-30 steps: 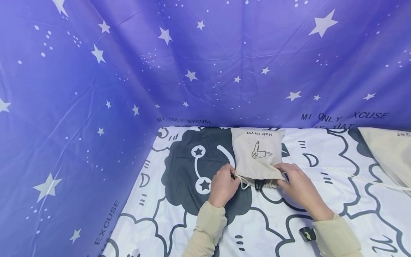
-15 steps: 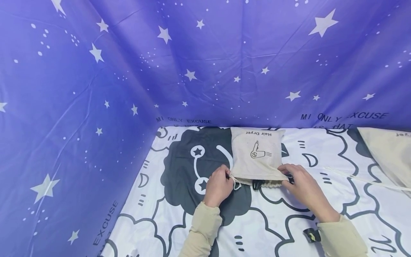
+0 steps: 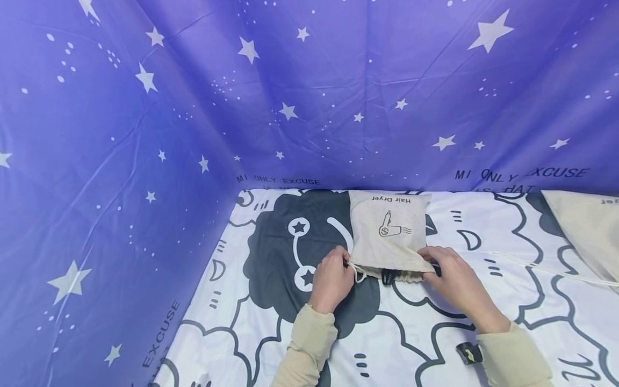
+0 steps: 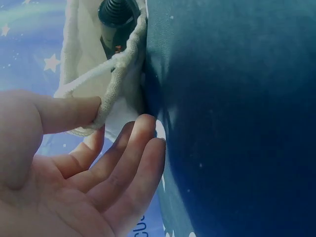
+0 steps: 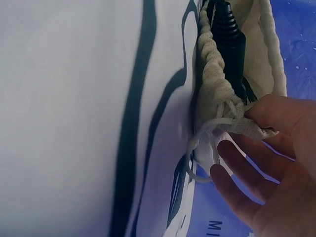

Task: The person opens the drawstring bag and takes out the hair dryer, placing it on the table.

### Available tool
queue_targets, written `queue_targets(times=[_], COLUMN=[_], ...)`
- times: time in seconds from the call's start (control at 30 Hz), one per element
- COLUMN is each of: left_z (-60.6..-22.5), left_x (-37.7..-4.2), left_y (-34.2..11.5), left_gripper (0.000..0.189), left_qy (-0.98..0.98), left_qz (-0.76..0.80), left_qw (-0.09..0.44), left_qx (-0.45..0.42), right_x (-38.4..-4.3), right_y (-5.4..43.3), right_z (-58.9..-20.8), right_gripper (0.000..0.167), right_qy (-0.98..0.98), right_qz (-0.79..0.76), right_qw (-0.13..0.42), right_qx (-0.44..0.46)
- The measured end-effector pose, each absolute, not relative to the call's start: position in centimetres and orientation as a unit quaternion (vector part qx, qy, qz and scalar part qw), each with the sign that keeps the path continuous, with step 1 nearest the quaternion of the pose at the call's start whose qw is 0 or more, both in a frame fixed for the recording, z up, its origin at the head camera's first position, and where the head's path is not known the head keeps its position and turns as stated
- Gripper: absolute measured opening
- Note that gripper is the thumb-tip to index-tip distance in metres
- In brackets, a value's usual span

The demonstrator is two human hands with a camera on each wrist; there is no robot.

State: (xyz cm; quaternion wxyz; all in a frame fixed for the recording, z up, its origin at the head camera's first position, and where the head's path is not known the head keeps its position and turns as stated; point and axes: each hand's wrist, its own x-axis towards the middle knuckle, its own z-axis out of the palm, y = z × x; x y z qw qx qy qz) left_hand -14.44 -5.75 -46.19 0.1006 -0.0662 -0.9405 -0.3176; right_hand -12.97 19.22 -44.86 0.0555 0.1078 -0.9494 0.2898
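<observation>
A cream drawstring bag printed "Hair Dryer" lies flat, its mouth toward me. My left hand pinches the left corner of the mouth between thumb and finger; its other fingers stay loosely bent below the rim in the left wrist view. At the opposite corner, my right hand grips the gathered edge by the cord knot. The mouth gapes between both hands. Inside sits a black piece with a ribbed, tapered end, which pokes slightly out of the opening in the head view. The rest of it is hidden by the cloth.
A second cream bag lies at the right, its white drawstring stretched leftward. Near my right sleeve is a small black object with a yellow mark. Purple star-printed cloth hangs behind and left of the cartoon-printed surface.
Over the second, my left hand has shifted slightly left and my right hand slightly right, drawing the bag's mouth wider and straighter. In the last half second the hands have barely moved.
</observation>
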Motion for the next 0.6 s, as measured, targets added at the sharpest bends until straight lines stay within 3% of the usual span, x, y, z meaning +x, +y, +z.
queue_targets(times=[0.33,0.6], left_z=[-46.29,-45.94], left_x=[-14.32,-14.07], left_y=[-6.34,-6.09], left_gripper=[0.011,0.007], left_qy=[-0.940,-0.943], left_qz=[-0.327,-0.321], left_qw=[0.064,0.064], left_qx=[-0.068,-0.065], right_x=[-12.84,-12.87], right_y=[19.98,20.03], right_z=[-44.95,-45.39], right_gripper=[0.033,0.031], right_qy=[-0.953,-0.954], right_qz=[0.285,0.281], right_qw=[0.041,0.043], right_qx=[0.098,0.099])
